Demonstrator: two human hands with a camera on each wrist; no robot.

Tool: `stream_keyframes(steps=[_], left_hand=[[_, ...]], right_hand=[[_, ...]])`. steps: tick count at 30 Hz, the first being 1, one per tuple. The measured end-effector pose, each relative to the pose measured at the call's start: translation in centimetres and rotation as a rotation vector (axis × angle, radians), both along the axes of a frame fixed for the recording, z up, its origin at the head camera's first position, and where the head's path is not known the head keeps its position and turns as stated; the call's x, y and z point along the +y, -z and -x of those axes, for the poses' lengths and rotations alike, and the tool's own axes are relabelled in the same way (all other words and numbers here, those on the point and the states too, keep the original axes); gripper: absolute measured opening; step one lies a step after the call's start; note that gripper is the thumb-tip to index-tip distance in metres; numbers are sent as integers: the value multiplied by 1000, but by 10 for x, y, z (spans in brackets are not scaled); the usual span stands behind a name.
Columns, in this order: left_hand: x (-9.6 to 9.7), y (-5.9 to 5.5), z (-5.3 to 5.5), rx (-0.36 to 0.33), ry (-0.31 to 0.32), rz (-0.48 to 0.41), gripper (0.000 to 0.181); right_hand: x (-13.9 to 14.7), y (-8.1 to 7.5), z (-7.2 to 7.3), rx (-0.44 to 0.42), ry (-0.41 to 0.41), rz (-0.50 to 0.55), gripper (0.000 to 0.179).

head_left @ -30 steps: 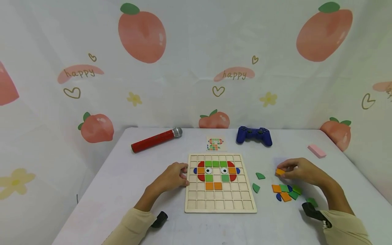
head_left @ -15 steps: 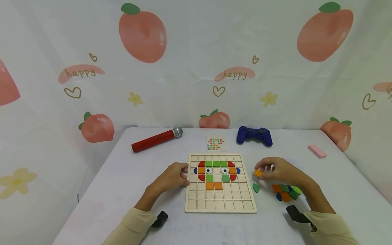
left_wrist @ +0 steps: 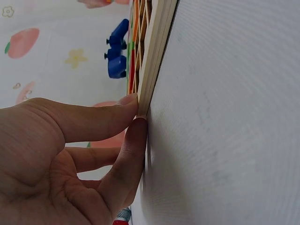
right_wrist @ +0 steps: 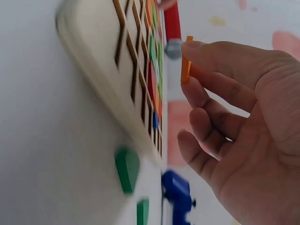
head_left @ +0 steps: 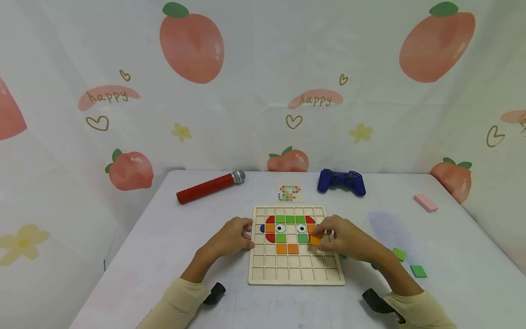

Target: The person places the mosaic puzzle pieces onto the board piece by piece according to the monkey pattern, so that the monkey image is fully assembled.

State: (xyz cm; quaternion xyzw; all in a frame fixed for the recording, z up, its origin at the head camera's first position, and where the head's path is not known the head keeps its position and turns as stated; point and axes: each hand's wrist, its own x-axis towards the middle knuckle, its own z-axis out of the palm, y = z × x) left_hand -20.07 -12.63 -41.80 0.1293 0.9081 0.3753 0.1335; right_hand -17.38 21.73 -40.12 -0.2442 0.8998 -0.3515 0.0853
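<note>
Head, left hand: the left hand (head_left: 232,236) has its bent thumb and fingers against the left edge of the wooden grid board (head_left: 263,276).
Head, right hand: the right hand (head_left: 345,238) pinches an orange tile (head_left: 315,241) over the right part of the board, partly hiding a red piece there.
Head, board pattern: green squares (head_left: 290,220) run between red rounded corners; two eye tiles (head_left: 301,229) sit in the row below, and two orange squares (head_left: 286,249) lie side by side further down.
Head, loose tiles: two green tiles (head_left: 418,271) lie toward the right edge of the white table (head_left: 135,260), near the right forearm.
Head, far edge of table: a patterned card (head_left: 291,192) lies just beyond the board's far edge; a red microphone (head_left: 209,188) is near the far left corner, a blue controller (head_left: 341,182) right of the card, a pink block (head_left: 425,203) near the right edge.
Left wrist, grip: thumb and finger touch the board's rim; whether they pinch it I cannot tell.
Right wrist, grip: thumb and index finger hold the tile edge-on, above the board and apart from it.
Right wrist, board's right edge: two green pieces (right_wrist: 127,169) rest on the table just beside it.
</note>
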Motion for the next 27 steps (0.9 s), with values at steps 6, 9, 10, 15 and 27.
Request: stream_keyframes(steps=[6,9,10,15,27], left_hand=[[0,1,1,5,3,2,62],[0,1,1,4,1,5,63],[0,1,1,3,0,6,63],[-1,0,0,-2,0,11,63],[0,0,1,0,4,-3,63]], right_hand=[[-22,4,-7,5,-39,-2,23],[-30,7,-10,25,-64,-17,22],[-33,7,-11,23,-69,-21,22],[-44,9,-15,4,-75,-61,24],[-52,14,-19,54,-101,-116,23]])
